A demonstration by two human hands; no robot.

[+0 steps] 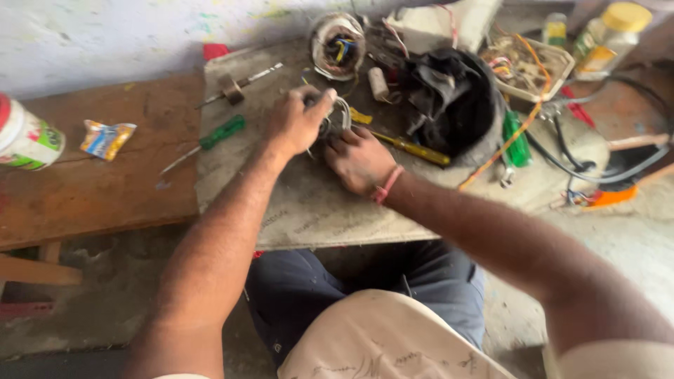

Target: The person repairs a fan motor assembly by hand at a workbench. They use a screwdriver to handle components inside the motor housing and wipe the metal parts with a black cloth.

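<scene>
Head view, left hand (pixel 298 121) grip clamped over round metal part (pixel 335 118), right hand (pixel 359 160) gripping its near side.

At the far left edge of my wooden bench stands a round white tub with a red rim and green label (pixel 27 139). Just beside it lies a small crumpled foil sachet, blue, yellow and white (pixel 106 138). Far right, a clear plastic jar with yellow lid and yellow label (pixel 611 36) stands near a smaller greenish bottle (pixel 555 29), too blurred to describe.

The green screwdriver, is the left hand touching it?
Apart. The head view shows the green screwdriver lying on the board, bare surface between it and the left hand.
</scene>
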